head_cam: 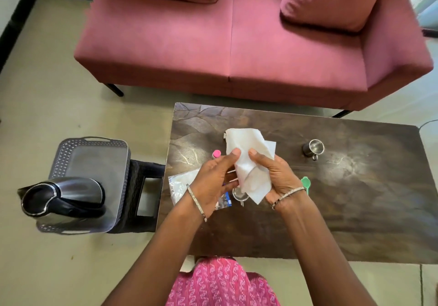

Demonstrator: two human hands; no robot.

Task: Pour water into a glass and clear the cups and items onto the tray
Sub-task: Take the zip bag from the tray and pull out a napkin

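Observation:
Over the dark table (355,210) both hands hold a white tissue (248,161). My left hand (214,182) pinches its left side with the thumb on top. My right hand (276,177) grips its right side. A small steel cup (239,195) stands on the table, partly hidden under the tissue. Another steel cup (313,148) with a handle stands farther right. A clear plastic bag (181,184) lies beneath my left hand. A pink-capped item (216,154) and a green item (306,183) lie beside my hands. The grey tray (71,149) sits on a stool at the left, carrying a steel jug (64,199).
A pink sofa (237,44) stands just behind the table. The dark stool (142,187) under the tray touches the table's left edge. Beige floor lies to the left and in front. My pink garment (222,284) is at the table's near edge.

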